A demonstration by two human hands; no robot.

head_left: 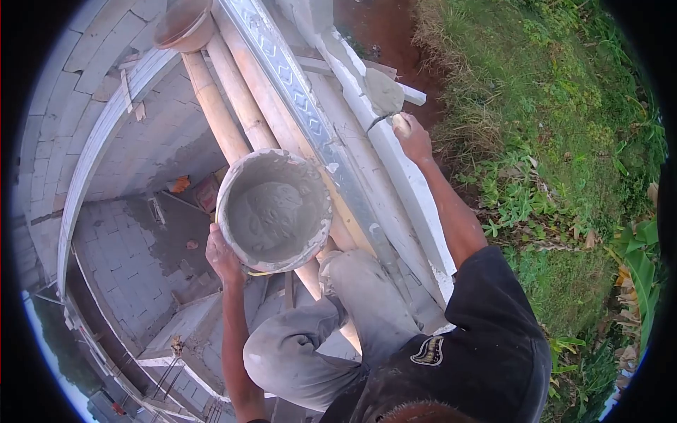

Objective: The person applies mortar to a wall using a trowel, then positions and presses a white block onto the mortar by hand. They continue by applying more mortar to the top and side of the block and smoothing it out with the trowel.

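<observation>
A bucket (224,204) of wet grey mortar (276,211) rests on bamboo poles in front of my knees. My left hand (223,255) grips the bucket's left side near the rim, its fingers partly hidden behind the wall. Out to the right, my right hand (415,141) is closed around the pale handle of a trowel (383,92). The trowel's blade is covered with grey mortar and lies over the top of a white block wall (403,166). A dark bent neck joins handle and blade.
Bamboo poles (236,92) and a patterned metal channel (282,70) run beside the wall. A brown basin (185,28) sits on the poles at the top. Block walls and a floor (116,254) lie far below on the left; grassy ground (543,106) drops away on the right.
</observation>
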